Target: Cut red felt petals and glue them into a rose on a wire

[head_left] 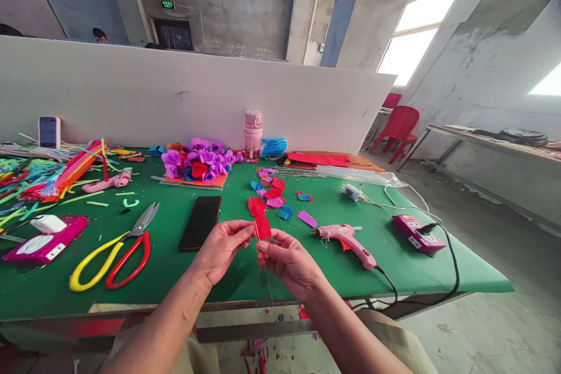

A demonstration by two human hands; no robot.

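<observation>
A red paper petal (263, 228) is held up over the near part of the table between my two hands. My left hand (222, 248) pinches its left edge between thumb and fingers. With closed fingertips, my right hand (287, 260) grips a thin wire (269, 285) that crosses the petal and hangs below it. Just beyond lie loose red petals (256, 207), a blue petal (286, 212) and a purple petal (307, 219). A pink glue gun (346, 239) rests to the right of my right hand. Left of my left hand is a black phone (200, 223).
Scissors (127, 248) with yellow and red handles lie at left, near a magenta power strip (48, 239). Purple paper flowers (199, 158) and a pink bottle (253, 137) stand farther back. Another power strip (418, 234) and its cords occupy the right side.
</observation>
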